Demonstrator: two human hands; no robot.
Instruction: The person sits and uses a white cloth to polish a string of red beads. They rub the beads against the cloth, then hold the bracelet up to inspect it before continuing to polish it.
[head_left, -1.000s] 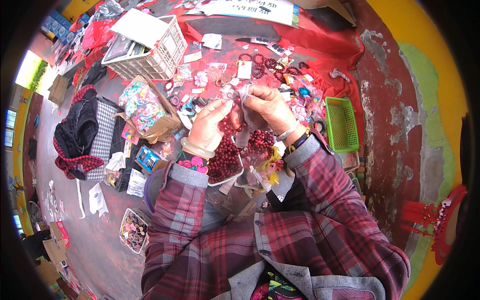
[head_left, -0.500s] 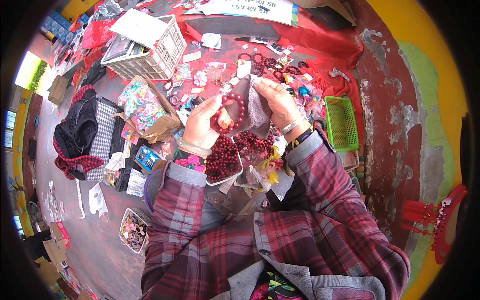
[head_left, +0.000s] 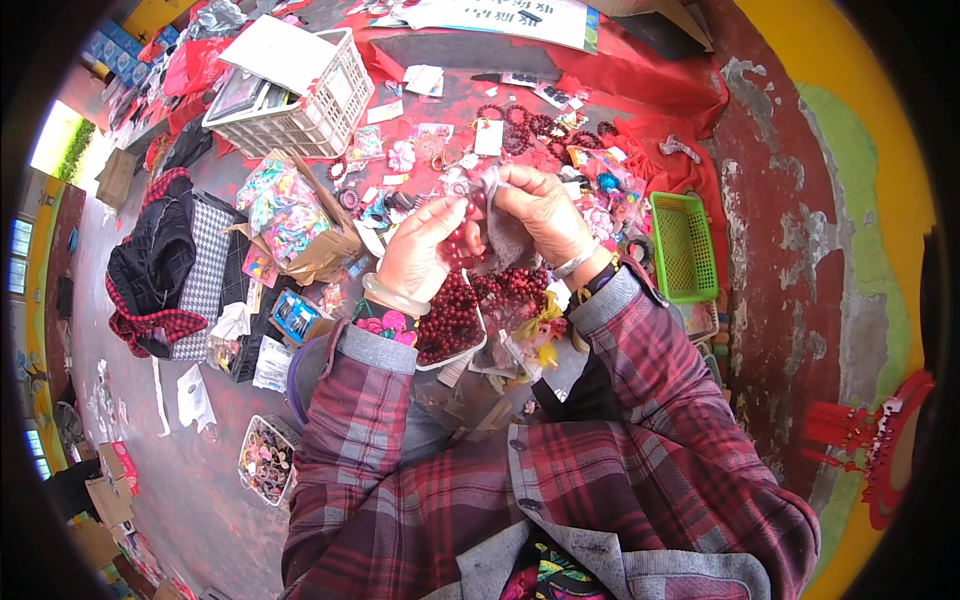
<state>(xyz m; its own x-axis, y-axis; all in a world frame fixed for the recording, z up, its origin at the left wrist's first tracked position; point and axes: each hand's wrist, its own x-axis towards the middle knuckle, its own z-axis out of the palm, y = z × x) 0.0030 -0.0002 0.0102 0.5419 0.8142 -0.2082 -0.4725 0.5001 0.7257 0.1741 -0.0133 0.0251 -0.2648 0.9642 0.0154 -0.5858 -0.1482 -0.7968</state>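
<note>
1. Your left hand [head_left: 415,262] grips a red bead bracelet [head_left: 473,208].
2. Your right hand [head_left: 548,215] pinches a grey cloth [head_left: 508,240] — right beside it.
3. The bracelet is between your hands — above a white tub [head_left: 452,361].

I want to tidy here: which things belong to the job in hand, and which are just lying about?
In use: red bead bracelet in the left grip; grey cloth in the right grip; probably the heaped red beads beneath.

Apparently lying about: black quilted jacket, green plastic basket, white plastic crate, open cardboard box.
</note>
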